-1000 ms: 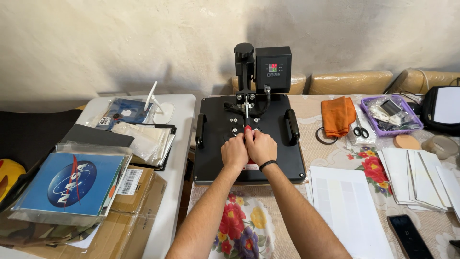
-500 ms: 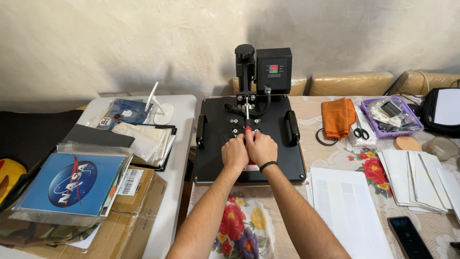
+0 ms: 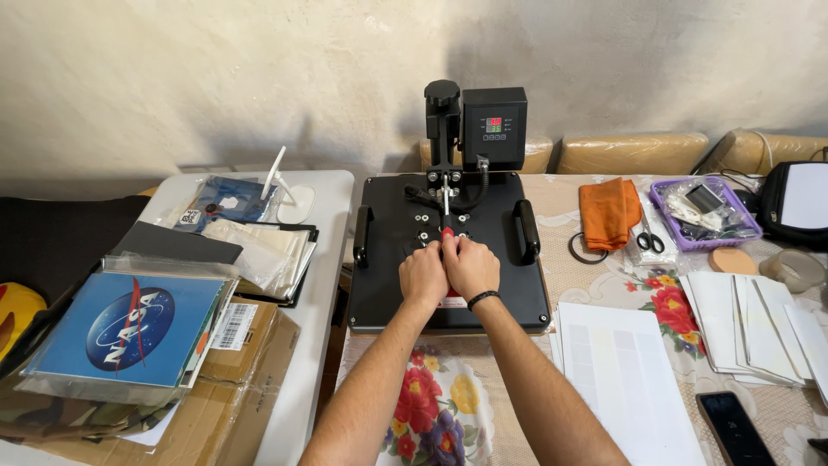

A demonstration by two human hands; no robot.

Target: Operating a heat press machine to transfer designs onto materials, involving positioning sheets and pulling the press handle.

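A black heat press (image 3: 388,276) sits closed on the flowered tablecloth, its flat top plate facing me and a control box (image 3: 493,126) with a small lit display at the back. My left hand (image 3: 422,276) and my right hand (image 3: 473,268) are wrapped side by side around the press's red-gripped lever handle (image 3: 448,233), which lies low over the plate's middle. A black band circles my right wrist. Both forearms reach straight in from the bottom edge.
Left: a white table (image 3: 323,259) with bagged blue fabric (image 3: 121,332), a cardboard box and plastic sleeves. Right: white paper sheets (image 3: 625,380), an orange cloth (image 3: 606,210), scissors (image 3: 649,237), a purple tray (image 3: 705,211), a phone (image 3: 735,427) and a black bag.
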